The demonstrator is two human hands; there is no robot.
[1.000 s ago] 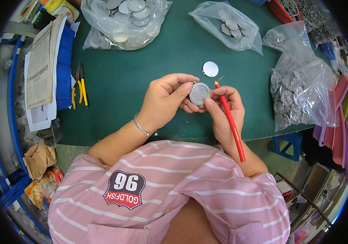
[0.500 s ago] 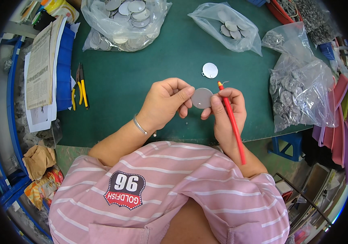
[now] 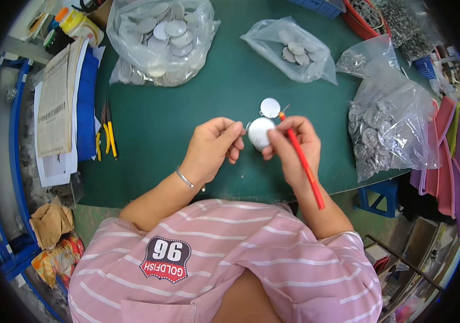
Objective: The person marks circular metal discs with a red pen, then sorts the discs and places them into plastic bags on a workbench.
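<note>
In front of me, my right hand (image 3: 297, 148) pinches a shiny round metal disc (image 3: 260, 134) between thumb and fingers. The same hand carries a red pen-like tool (image 3: 305, 167) with a thin wire tip, its shaft slanting down along the wrist. My left hand (image 3: 214, 145), a silver bangle at its wrist, has thumb and forefinger pressed together beside a small wire loop (image 3: 248, 125) on the disc's left edge. Whether they grip the loop or something tinier cannot be made out. Just beyond lies a second disc (image 3: 270, 107) with a small loop on its side.
Clear bags of flat discs, one large (image 3: 160, 48) and one smaller (image 3: 300, 54), lie at the back of the green table (image 3: 149, 140). A bag of metal parts (image 3: 380, 124) lies right. Yellow-handled pliers (image 3: 109, 132) rest left, beside a blue bin (image 3: 86, 102) with papers.
The held disc has turned from a dull grey face to a bright one. My left fingers have come off its face to the loop at its edge. The view has shifted slightly.
</note>
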